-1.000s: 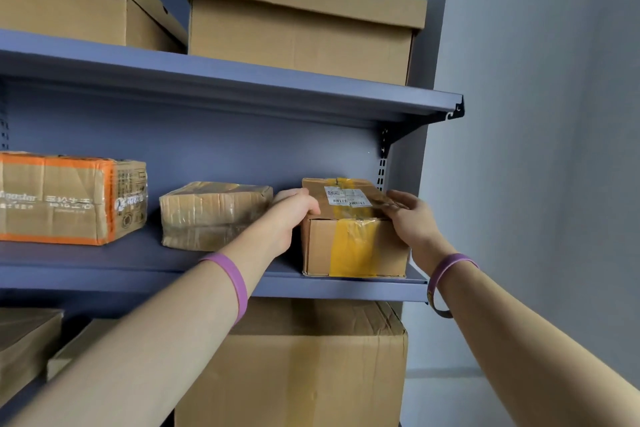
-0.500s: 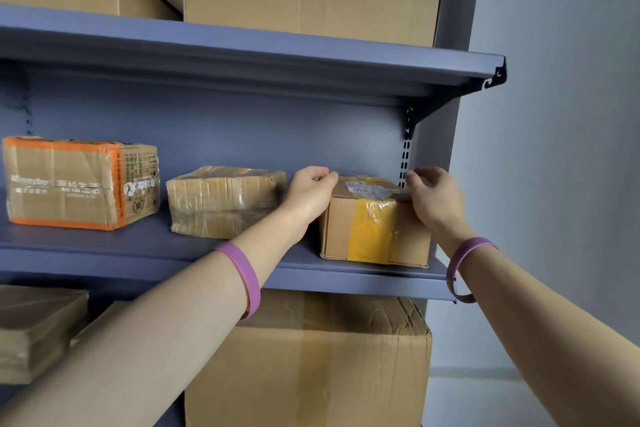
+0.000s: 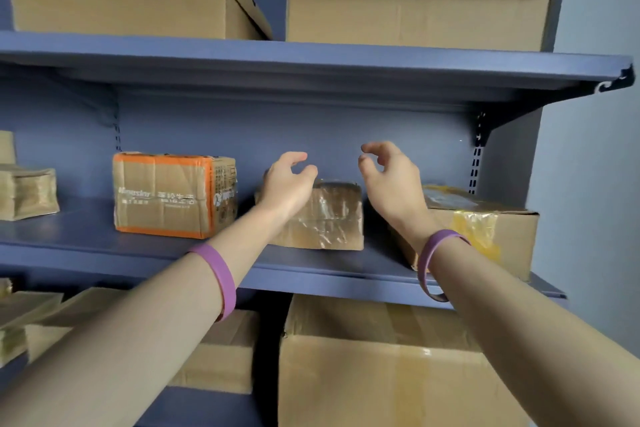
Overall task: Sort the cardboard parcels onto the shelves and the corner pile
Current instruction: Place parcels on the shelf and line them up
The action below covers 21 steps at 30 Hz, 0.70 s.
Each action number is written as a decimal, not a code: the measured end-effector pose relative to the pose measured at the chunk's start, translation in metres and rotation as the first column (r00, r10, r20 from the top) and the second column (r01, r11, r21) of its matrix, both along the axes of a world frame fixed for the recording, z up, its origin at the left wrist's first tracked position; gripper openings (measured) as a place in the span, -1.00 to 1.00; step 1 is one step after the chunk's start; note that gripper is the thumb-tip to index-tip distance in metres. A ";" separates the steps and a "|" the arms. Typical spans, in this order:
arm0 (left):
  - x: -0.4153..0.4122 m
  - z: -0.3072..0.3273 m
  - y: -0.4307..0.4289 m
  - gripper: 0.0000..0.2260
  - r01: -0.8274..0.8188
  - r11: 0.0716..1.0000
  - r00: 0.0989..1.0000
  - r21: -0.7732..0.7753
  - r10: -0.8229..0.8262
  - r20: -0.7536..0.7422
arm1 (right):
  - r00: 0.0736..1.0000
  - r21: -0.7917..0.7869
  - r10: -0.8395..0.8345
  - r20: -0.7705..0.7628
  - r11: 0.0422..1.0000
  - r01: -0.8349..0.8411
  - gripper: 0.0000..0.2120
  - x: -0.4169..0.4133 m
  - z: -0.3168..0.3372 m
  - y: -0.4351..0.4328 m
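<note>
Yellow-taped brown cardboard parcel (image 3: 509, 239) sits at right end of blue metal middle shelf (image 3: 86, 236). Left hand (image 3: 287, 187) and right hand (image 3: 391, 184) hover apart, fingers (image 3: 372, 148) loosely curled, holding nothing; right wrist overlaps parcel.
</note>
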<state>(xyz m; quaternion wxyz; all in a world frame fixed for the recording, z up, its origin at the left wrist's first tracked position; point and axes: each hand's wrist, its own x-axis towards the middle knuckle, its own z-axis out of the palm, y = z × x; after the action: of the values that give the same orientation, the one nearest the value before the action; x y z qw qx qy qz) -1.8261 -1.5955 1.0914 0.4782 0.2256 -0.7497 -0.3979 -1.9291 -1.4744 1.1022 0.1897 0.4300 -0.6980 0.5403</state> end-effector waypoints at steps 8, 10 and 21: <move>0.022 -0.032 -0.069 -0.41 0.026 0.994 0.998 0.109 -0.033 0.060 | 0.955 -0.020 -0.067 0.290 0.997 0.076 -0.52 0.002 -0.044 -0.055; 0.019 -0.045 -0.079 -0.29 0.060 0.982 0.993 0.177 -0.077 0.089 | 0.915 -0.048 -0.079 0.396 0.993 0.107 -0.45 -0.001 -0.055 -0.059; 0.014 -0.069 -0.088 -0.40 0.175 0.944 0.973 0.279 -0.209 0.096 | 0.817 -0.137 0.104 0.567 0.990 -0.031 -0.42 -0.006 -0.074 -0.062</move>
<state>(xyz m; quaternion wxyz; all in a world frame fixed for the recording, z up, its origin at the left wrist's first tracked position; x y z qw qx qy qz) -1.8126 -1.6837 1.0225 0.3545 0.2384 -0.7356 -0.5258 -1.9351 -1.5360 1.0277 -0.0222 0.2599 -0.6730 0.6921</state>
